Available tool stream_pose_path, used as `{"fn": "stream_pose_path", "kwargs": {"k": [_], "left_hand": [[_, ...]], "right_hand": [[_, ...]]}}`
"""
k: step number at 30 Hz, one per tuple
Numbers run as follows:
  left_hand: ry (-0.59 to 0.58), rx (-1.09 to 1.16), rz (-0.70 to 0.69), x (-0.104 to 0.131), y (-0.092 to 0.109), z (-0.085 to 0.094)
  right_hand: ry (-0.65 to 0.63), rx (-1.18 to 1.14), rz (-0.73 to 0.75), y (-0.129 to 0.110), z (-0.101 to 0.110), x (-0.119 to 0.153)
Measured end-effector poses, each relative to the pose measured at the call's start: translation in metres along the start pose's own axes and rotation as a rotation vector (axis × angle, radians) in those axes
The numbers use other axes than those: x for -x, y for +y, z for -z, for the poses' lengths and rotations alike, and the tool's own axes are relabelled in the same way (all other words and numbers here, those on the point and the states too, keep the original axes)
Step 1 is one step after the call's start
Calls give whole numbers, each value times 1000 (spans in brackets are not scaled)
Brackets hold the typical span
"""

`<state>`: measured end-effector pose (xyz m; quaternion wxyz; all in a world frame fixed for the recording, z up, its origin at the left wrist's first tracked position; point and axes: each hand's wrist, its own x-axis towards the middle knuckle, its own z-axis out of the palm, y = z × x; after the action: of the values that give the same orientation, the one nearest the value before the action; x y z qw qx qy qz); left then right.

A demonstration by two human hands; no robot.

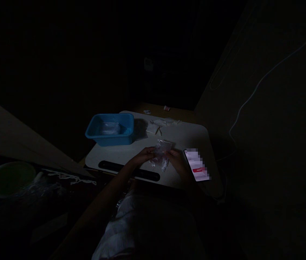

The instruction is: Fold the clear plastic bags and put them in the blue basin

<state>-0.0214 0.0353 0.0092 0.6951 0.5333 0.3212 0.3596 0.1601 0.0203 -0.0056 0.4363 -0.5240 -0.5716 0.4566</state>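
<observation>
Between my two hands is a clear plastic bag (161, 151), crinkled and shiny, held above the front half of a small white table (185, 135). My left hand (145, 155) is closed on the bag's left edge. The fingers of my right hand (174, 157) pinch its right side. Whether anything lies inside the bag is too dark to tell. To the right of my right hand lies a phone (197, 165) with its screen lit. A blue plastic basin (109, 140) stands at the table's left, with clear plastic packets (109, 128) inside.
Behind the bag lie crumpled white wrappers (165, 122) and what looks like a small pair of scissors (158, 130). A black slotted tray (128, 171) runs along the table's front edge. A pale cable (258, 85) hangs at right. A green tub (11, 178) sits lower left. The room is very dark.
</observation>
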Motion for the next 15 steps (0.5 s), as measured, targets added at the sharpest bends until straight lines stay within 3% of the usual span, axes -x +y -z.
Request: {"fn": "stream_pose_path", "kwargs": {"k": [9, 15], "left_hand": [[83, -84, 19, -6, -9, 3], [99, 2, 14, -3, -10, 4]], "right_hand": [[-165, -103, 6, -2, 1, 0], [-156, -50, 43, -2, 8, 2]]}}
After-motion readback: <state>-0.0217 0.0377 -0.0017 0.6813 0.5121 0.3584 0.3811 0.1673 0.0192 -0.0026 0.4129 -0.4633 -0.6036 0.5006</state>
